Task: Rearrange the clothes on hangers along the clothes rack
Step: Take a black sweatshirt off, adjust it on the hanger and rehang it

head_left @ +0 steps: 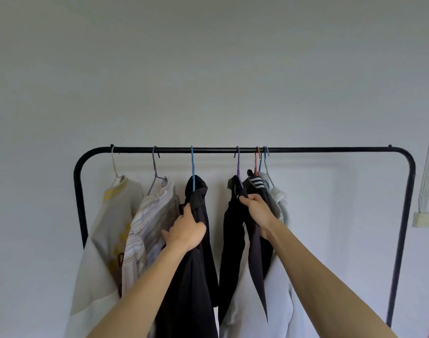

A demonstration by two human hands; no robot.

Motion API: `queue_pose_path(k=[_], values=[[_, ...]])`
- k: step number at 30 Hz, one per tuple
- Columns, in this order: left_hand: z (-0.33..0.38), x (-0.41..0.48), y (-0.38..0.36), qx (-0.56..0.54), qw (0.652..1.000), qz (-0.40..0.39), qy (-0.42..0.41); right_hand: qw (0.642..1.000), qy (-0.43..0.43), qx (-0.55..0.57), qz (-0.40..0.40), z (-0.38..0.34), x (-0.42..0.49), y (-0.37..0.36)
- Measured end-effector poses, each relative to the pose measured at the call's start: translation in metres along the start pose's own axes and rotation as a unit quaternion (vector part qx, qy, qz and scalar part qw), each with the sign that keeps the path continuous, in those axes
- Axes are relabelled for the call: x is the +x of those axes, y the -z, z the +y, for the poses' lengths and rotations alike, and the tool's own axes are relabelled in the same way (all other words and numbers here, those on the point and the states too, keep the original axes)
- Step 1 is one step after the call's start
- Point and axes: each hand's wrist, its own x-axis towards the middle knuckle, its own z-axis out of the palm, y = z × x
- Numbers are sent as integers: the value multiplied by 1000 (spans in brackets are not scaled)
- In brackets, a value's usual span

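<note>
A black clothes rack (306, 150) spans the view, with several hangers on its top bar. From the left hang a cream shirt with yellow print (106, 230), a striped shirt (147, 223), and a black garment on a blue hanger (199, 196). My left hand (186, 231) grips this black garment at its shoulder. Right of a gap hangs a second black garment on a purple hanger (233, 228), and my right hand (257, 211) is closed on its shoulder. Behind it bunch a dark top with white stripes (256, 182) and a grey garment (279, 198).
The right part of the bar (343, 150) holds no hangers. A white wall stands close behind the rack. White cables run down to a wall box (421, 219) at the far right. The rack's right post (401, 235) curves down there.
</note>
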Motion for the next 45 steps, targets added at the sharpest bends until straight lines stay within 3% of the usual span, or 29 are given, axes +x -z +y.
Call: queue_pose_path(k=[6,13,27,29,32,35,38,41,45], values=[[-4,1,1,-18,999,-12,-24,990,-6,6,-138,5,-14,-1],[-11,4,8,-15,999,-21,-20,995,22,7,-99,4,-11,-14],[-21,7,5,50,998,-1,-39,995,-46,-27,-81,13,-15,-7],[-19,4,4,89,995,21,-45,994,-30,-65,-89,11,-19,-5],[-7,-5,2,191,969,119,-101,986,40,-152,-56,-1,-31,0],[17,-6,-5,218,941,180,-186,959,154,-233,55,-17,-37,14],[50,-3,-22,188,944,153,-222,912,233,-308,139,-30,-40,37],[80,0,-47,116,967,97,-205,868,234,-422,123,-30,-37,63],[105,11,-70,28,994,11,-101,817,236,-524,52,-17,-30,88]])
